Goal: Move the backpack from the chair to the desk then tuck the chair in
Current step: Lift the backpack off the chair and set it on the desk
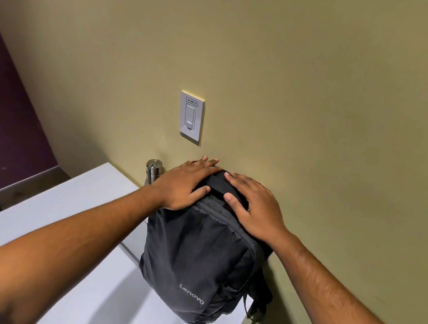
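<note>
head view, flask [154,171] behind backpack [195,262]

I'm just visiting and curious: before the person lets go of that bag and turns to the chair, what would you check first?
1. backpack on the desk: ok, upright against the wall.
2. Base fully on the desktop: not ok, it sits at the corner and a strap hangs over the edge.
3. left hand and right hand flat on top, nothing gripped: ok.
4. metal bottle clear of the backpack: cannot tell.
5. Chair free to tuck in: cannot tell, out of view.
</note>
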The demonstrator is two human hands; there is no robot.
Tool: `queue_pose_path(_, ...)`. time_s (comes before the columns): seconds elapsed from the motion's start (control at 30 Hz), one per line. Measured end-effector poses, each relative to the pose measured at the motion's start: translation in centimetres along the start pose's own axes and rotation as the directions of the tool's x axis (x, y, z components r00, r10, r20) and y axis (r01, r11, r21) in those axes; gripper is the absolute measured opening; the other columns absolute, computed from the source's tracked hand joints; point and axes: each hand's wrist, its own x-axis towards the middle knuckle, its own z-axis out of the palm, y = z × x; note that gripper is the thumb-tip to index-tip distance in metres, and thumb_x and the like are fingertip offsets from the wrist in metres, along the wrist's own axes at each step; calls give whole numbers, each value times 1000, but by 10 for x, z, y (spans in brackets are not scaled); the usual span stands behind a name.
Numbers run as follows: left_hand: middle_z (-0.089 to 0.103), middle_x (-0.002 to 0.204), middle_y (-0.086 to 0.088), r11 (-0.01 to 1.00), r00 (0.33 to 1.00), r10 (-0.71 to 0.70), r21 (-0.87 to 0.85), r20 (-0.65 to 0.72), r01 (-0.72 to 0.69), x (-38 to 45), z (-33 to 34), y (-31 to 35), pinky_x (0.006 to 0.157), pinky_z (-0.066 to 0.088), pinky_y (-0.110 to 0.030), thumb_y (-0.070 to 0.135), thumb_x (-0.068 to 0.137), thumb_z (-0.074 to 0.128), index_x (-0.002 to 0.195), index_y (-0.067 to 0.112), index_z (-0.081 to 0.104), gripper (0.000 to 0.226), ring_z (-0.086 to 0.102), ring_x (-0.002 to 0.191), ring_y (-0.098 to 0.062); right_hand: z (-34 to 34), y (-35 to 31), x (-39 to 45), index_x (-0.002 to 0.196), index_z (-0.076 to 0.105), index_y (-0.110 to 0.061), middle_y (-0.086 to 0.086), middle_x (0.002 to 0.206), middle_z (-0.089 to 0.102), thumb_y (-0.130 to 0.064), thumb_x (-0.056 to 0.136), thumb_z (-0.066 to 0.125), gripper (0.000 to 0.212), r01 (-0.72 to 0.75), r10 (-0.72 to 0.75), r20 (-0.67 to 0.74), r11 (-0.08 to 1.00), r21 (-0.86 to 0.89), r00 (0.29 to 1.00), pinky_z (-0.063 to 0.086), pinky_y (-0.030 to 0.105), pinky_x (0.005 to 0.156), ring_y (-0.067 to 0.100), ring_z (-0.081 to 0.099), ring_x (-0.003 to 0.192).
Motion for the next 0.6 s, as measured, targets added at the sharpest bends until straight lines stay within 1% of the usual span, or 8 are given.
queue_pose_path(0.1, 25, 168, 4, 996, 983, -86, -6, -162, 86, -21, 11, 1, 128, 16, -43, 55, 105, 27, 158, 31, 23, 58, 18, 156, -16, 1, -18, -5, 149, 49, -36, -10, 153, 51, -53, 99, 55, 53, 10, -11, -54, 1000, -18, 998, 37, 43, 115, 14, 44, 142)
queue_pose_path(0.2, 30, 165, 1, 952, 872, -302, -171, -385, 255, -48, 39, 3, 126, 21, -44, 54, 105, 31, 156, 26, 27, 58, 26, 153, -19, 6, -38, -14, 145, 54, -33, -3, 156, 47, -47, 96, 60, 51, 66, -74, -71, 992, -109, 995, 30, 44, 121, 18, 36, 148)
queue_pose_path(0.33, 17, 170, -9, 710, 676, -674, -514, -297, 481, -93, 103, 15, 127, 21, -46, 56, 101, 34, 160, 15, 13, 75, 18, 156, -27, 18, -53, -26, 150, 47, -32, 1, 169, 25, -45, 96, 60, 57, 100, -98, 23, 963, -251, 995, 12, 49, 128, 22, 11, 158)
queue_pose_path(0.4, 22, 166, -18, 472, 528, -841, -645, -123, 601, -108, 138, 23, 124, 24, -56, 68, 93, 26, 156, 6, 21, 89, 24, 152, -39, 23, -54, -29, 153, 43, -32, 2, 172, 15, -45, 95, 61, 62, 118, -102, 64, 937, -328, 993, 8, 51, 128, 24, 0, 159)
queue_pose_path(0.43, 26, 163, -22, 294, 409, -913, -706, -7, 644, -113, 156, 27, 121, 26, -62, 71, 91, 24, 153, 3, 27, 93, 28, 149, -44, 24, -53, -31, 153, 42, -32, 3, 172, 13, -44, 95, 61, 63, 124, -107, 69, 930, -347, 992, 8, 52, 128, 24, -2, 159)
queue_pose_path(0.5, 29, 162, -24, -160, 125, -943, -749, 309, 643, -120, 186, 40, 119, 27, -66, 73, 93, 24, 153, 3, 30, 92, 31, 146, -48, 24, -50, -33, 152, 43, -31, 2, 172, 15, -41, 94, 62, 62, 124, -109, 62, 932, -339, 992, 9, 52, 128, 23, -2, 160)
queue_pose_path(0.53, 30, 161, -24, -369, 39, -878, -728, 477, 578, -121, 196, 48, 118, 29, -66, 79, 91, 24, 155, 7, 29, 96, 33, 144, -48, 25, -48, -33, 151, 45, -30, 2, 171, 16, -40, 94, 62, 61, 123, -111, 57, 935, -332, 992, 10, 52, 128, 23, -1, 160)
queue_pose_path(0.6, 37, 157, -20, -629, 21, -726, -675, 688, 386, -119, 209, 66, 114, 33, -68, 96, 74, 21, 156, 18, 24, 113, 41, 138, -47, 26, -45, -33, 150, 46, -29, 1, 171, 19, -39, 93, 62, 60, 125, -116, 48, 937, -325, 992, 11, 51, 128, 22, 1, 160)
